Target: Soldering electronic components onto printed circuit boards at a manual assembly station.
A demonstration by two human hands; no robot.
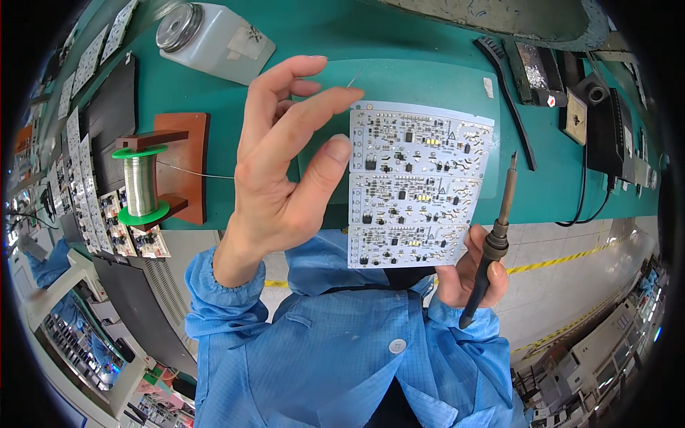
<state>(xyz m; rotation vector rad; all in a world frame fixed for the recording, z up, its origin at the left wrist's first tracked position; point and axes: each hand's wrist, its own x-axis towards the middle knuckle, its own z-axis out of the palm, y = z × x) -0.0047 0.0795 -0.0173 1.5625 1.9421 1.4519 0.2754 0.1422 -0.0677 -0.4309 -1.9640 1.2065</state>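
Note:
A white panel of three joined circuit boards [412,175] is tilted up in front of me, dotted with small components. My right hand [464,279] is closed around the dark handle of a soldering iron [494,246], its tip pointing away from me. The same hand's fingers meet the panel's lower right corner. Left of the panel is my left hand [282,164], thumb and index finger apart. Thin solder wire [196,173] runs from a green-flanged spool [140,187] behind this hand, and a short end shows by the index fingertip; the grip on it is partly hidden.
The spool sits on a brown stand [189,132] on the green mat. A white bottle with a metal lid [214,43] lies beyond it. Far right are a black brush [508,100] and a soldering iron holder [596,100]. More circuit boards [89,189] line the left side.

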